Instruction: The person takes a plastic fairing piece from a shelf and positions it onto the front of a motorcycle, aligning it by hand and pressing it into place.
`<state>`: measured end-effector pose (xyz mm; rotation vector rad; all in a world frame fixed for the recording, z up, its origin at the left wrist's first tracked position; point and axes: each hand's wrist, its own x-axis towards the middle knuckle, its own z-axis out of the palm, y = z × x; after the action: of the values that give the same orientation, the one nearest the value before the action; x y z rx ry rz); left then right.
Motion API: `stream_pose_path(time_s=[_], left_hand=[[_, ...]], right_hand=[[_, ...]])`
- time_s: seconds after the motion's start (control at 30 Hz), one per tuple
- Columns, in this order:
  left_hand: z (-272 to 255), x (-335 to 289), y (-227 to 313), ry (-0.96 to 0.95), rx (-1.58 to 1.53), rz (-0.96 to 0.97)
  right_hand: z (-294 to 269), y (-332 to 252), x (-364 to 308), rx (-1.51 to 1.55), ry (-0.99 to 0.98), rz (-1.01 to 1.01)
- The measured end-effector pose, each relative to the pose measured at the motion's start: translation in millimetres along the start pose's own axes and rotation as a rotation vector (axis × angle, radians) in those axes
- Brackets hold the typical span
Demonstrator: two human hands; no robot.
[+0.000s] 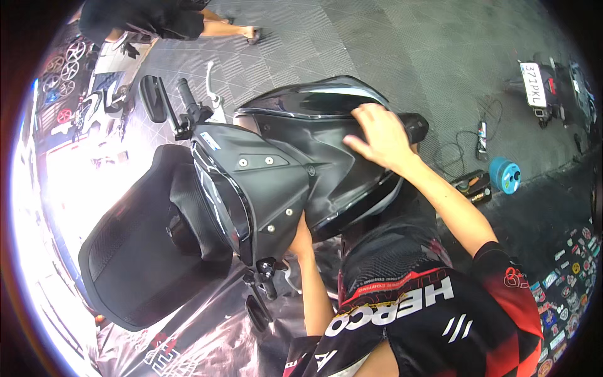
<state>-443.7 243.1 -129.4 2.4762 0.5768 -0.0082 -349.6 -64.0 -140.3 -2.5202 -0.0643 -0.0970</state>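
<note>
A black scooter stands in front of me, its matte front fairing (282, 166) carrying several silver bolts. My right hand (380, 138) lies on the glossy-edged front panel (326, 135), palm down and fingers spread. Lower down, my left hand (301, 239) reaches to the fairing's near edge, and its fingers are hidden beneath that edge. Toward the left is the textured black seat (135, 245). One handlebar grip (186, 93) with a silver lever (212, 81) sticks out on the far side, beside a mirror (154, 100).
A near-side mirror (256, 313) juts out close to my left forearm. On the right, a blue round container (504, 175) stands by a dark tool (474, 185) and a cable. Another motorcycle (546, 91) is beyond. A person in dark clothes (147, 19) is at the far left.
</note>
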Motion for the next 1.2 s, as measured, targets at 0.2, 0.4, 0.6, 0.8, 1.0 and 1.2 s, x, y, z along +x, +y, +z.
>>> stream_pose_path(time_s=[0.2, 0.4, 0.6, 0.8, 1.0, 1.2], left_hand=[[7, 1, -22, -0.073, -0.023, -0.158], [20, -25, -77, -0.139, 0.124, -0.054], [6, -43, -68, -0.373, 0.186, -0.424], [4, -18, -42, -0.255, 0.024, -0.253], [44, -35, 75, 0.324, 0.293, -0.112], [80, -17, 84, 0.196, 0.377, -0.408]], right_hand=[[37, -11, 85, -0.048, -0.106, -0.776], [45, -14, 120, 0.029, -0.249, -0.880], [40, -35, 131, 0.016, -0.396, -0.880], [31, -75, 166, -0.173, -0.404, -0.895], [46, -92, 161, -0.304, -0.402, -1.024], [61, -70, 168, -0.284, -0.321, -1.055]])
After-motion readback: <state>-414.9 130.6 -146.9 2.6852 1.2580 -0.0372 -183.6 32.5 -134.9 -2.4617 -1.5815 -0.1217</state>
